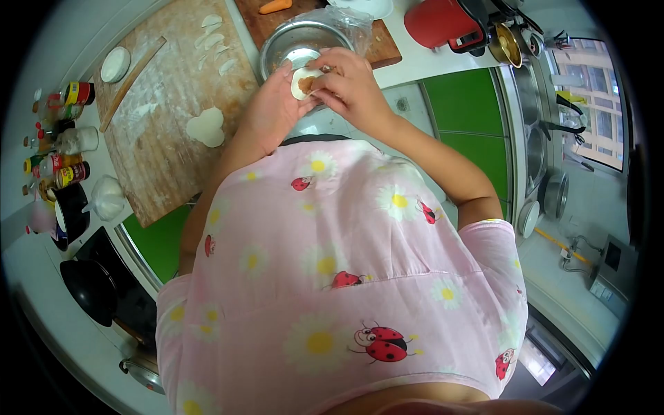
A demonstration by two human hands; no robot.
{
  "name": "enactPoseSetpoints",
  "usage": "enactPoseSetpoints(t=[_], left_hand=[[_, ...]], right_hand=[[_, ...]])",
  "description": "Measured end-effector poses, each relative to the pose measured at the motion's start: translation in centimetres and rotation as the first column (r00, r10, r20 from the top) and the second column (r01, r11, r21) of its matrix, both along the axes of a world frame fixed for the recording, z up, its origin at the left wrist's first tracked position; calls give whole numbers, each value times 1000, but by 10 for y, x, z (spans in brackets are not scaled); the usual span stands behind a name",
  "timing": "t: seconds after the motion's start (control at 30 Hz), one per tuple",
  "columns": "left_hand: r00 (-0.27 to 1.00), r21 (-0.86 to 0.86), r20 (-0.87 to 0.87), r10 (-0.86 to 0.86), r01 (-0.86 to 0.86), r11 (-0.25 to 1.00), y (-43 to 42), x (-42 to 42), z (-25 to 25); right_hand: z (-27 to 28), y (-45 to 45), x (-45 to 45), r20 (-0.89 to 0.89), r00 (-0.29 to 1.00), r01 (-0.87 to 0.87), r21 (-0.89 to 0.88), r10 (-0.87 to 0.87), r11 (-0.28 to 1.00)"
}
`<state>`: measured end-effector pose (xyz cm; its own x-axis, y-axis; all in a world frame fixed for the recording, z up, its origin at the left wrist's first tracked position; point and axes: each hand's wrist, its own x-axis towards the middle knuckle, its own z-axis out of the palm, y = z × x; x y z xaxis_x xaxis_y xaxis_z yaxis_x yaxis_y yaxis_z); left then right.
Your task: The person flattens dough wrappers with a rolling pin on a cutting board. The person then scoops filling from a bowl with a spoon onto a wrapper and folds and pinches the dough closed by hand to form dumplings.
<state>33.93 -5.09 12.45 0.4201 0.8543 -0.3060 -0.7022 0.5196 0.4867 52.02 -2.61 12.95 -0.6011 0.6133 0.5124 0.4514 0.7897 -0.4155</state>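
Note:
A round dumpling wrapper [297, 88] with brown filling [306, 84] at its middle lies on the fingers of my left hand [270, 109]. My right hand [351, 86] pinches the wrapper's right edge between thumb and fingers. Just behind both hands stands a metal bowl [272, 52], its inside partly hidden by my right hand. To the left, flat overlapping dough wrappers [205, 128] lie on a floured wooden board [159, 166]. Several folded dumplings [213, 40] sit at the board's far edge.
A rolling pin [131, 84] and a small white bowl [115, 64] rest on the board's left side. Condiment bottles [72, 174] line the left counter. A carrot [275, 6], a plastic bag [353, 24] and a red appliance [436, 24] are at the back.

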Motion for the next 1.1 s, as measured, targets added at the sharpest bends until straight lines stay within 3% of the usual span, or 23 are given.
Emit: enactPoseSetpoints(t=[0.13,0.23,0.33,0.43,0.53,0.83,0.93,1.03,1.1], left_hand=[[990,157,-48,-135,141,977,0,-6,-2],[944,238,-311,-110,189,953,-7,-6,8],[889,257,-443,-111,245,935,-4,-8,8],[865,246,-486,-122,270,931,-5,-11,14],[853,338,-521,-26,234,912,-4,-9,9],[829,470,-559,22,295,832,2,-9,4],[819,466,-573,15,311,828,3,-10,4],[871,426,-491,-14,254,868,1,-8,10],[834,402,-550,32,232,886,1,-8,5]], right_hand=[[1,2,-5,-183,979,49,-227,-92,973],[8,0,-10,-238,959,59,-363,-154,930],[11,-1,-11,-240,959,56,-365,-152,929],[11,-2,-11,-272,950,53,-346,-154,937],[15,-5,-12,-290,940,53,-401,-181,915],[24,-10,-11,-309,913,-14,-677,-267,735],[22,-11,-12,-422,855,-100,-705,-301,702],[22,-8,-8,-294,917,92,-498,-268,862],[24,-4,-7,-306,918,111,-416,-254,903]])
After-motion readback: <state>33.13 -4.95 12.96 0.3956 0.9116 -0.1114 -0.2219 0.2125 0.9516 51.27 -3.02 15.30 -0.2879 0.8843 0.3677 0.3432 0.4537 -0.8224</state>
